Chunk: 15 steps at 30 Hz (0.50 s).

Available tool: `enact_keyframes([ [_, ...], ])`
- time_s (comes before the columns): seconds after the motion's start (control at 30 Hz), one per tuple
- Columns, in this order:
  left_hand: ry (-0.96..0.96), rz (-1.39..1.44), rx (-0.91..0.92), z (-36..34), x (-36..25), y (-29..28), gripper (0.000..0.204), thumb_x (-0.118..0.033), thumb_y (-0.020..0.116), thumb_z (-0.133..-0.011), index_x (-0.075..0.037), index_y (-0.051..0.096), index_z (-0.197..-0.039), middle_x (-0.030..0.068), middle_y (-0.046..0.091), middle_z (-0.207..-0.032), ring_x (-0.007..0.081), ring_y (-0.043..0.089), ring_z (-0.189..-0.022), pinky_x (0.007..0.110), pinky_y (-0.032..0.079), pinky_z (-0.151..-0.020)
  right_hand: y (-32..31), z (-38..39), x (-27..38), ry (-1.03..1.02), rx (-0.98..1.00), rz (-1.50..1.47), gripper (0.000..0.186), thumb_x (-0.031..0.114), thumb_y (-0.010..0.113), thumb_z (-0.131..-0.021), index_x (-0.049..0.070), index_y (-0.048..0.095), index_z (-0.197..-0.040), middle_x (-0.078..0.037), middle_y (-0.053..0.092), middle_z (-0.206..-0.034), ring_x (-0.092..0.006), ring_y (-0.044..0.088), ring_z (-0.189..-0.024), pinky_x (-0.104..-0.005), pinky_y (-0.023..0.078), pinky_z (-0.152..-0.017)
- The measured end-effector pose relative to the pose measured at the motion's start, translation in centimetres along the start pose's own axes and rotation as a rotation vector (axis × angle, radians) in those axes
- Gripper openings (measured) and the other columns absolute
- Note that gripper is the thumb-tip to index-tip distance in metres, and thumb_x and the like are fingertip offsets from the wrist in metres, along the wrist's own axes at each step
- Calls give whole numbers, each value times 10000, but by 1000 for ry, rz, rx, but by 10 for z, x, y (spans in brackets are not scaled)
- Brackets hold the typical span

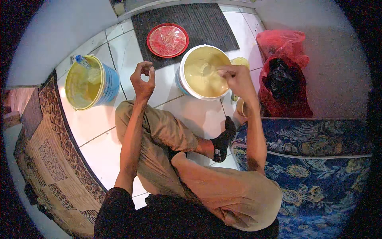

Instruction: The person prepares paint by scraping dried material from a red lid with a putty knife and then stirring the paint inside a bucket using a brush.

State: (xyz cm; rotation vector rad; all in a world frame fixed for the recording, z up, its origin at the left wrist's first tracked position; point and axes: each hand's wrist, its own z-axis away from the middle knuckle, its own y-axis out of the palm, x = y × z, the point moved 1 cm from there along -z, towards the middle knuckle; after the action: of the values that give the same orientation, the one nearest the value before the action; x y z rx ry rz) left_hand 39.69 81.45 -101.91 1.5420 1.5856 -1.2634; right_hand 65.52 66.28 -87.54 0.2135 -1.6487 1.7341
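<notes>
My left hand (143, 84) is raised over the tiles between two buckets. Its fingers and thumb curl into a loose ring around a gap, with nothing seen in it. Over the right rim of a white bucket (184, 83), my right hand (238, 81) has its fingers drawn together. What they hold, if anything, is hidden. Smooth, pale yellow paste (199, 81) fills much of this bucket, and a rounder, darker patch shows near its middle. To the left, a blue bucket (111, 83) with a yellowish inside leans toward me; a blue-handled brush (82, 61) rests at its rim.
A red round lid (167, 40) lies on a dark ribbed mat (191, 24) beyond the buckets. Red plastic bags (284, 91) stand by the right wall, near a blue floral mattress (306, 171). Behind my right wrist are a pale yellow container (240, 61) and a cup-like thing (241, 108).
</notes>
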Motion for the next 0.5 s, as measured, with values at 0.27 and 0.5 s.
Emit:
enact_keyframes([
  [0.27,-24,11,5,1,4,-1,126,-54,651,-848,-21,640,-969,63,644,-760,133,566,-646,291,476,-634,-14,0,1,-130,-378,-16,197,99,659,-886,8,732,-1044,-165,726,-837,-136,689,-753,-299,526,-677],
  [0.5,6,-3,-2,0,2,1,130,-54,649,-849,-21,639,-974,62,651,-767,131,565,-645,289,478,-634,16,0,-16,-123,-179,222,239,37,652,-799,14,738,-1020,-235,690,-810,-390,669,-718,-455,539,-735],
])
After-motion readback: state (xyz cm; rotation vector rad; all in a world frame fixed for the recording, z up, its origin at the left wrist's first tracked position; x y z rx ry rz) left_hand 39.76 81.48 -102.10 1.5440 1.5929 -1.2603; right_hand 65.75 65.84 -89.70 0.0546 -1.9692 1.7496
